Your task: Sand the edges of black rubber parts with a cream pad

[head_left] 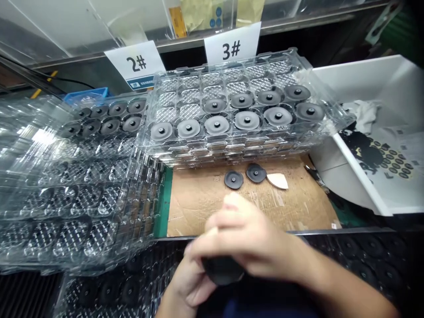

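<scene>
My right hand (245, 234) is blurred and curled over a dark rounded disc (222, 270), close to my body. My left hand (188, 282) grips the same disc from below and partly overlaps the right; some of its fingers are hidden. Just beyond the hands, two black discs with a small central stud, one nearer the left (233, 180) and one nearer the right (256, 173), lie on a cardboard sheet (195, 198). Beside them is a pale wedge-shaped piece (278, 180).
A stack of clear trays (212, 143), partly filled with black discs, stands behind the cardboard. More clear trays (69, 221) are piled at left. A white bin (361, 176) with scraps sits at right. Signs 2# (135, 64) and 3# (232, 48) hang behind.
</scene>
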The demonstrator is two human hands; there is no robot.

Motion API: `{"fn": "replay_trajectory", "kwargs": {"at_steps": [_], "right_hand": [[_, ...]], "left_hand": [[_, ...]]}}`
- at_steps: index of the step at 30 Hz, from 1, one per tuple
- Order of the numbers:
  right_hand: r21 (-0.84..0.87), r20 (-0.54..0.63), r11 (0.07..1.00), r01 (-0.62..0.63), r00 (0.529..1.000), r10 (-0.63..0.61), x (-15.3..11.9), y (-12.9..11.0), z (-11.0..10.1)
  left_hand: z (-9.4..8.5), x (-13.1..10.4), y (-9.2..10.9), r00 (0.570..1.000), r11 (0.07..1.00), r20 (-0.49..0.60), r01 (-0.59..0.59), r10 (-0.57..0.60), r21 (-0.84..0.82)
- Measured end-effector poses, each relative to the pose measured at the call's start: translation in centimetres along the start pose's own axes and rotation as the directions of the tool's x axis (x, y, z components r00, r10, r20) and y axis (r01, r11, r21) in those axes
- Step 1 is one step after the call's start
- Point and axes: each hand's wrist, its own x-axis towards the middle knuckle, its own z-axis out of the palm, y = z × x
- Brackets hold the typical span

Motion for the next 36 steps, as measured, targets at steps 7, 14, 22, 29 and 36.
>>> {"fn": "replay_trajectory", "kwargs": {"at_steps": [7, 14, 22, 29, 36], "right_hand": [[0.029, -0.007, 0.848, -0.530, 0.848, 0.530, -3.7, 6.9, 3.4], [-0.146, -0.174, 0.797, -0.587, 0.808, 0.563, -8.2, 8.1, 10.1], [-0.135, -0.186, 0.815, -0.563, 0.822, 0.538, -6.2, 8.4, 9.1], [0.021, -0.100, 0.851, -0.525, 0.845, 0.525, -5.9, 7.0, 9.1], [0.130, -0.373, 0.859, -0.496, 0.778, 0.506, -0.6, 1.4, 4.1]], "left_hand": [[-0.6, -0.5, 0.7, 0.966, 0.997, 0.258, 0.001, 0.019, -0.079], [-1.8, -0.1, 1.2, 0.976, 0.986, 0.154, -0.148, 0.157, -0.072], [-2.2, 0.4, 1.2, 0.927, 0.919, -0.048, -0.375, 0.372, -0.121], [-1.9, 0.5, 1.4, 0.879, 0.876, -0.090, -0.476, 0.469, -0.081], [-0.6, 0.5, 1.3, 0.842, 0.845, -0.078, -0.535, 0.533, -0.003]]}}
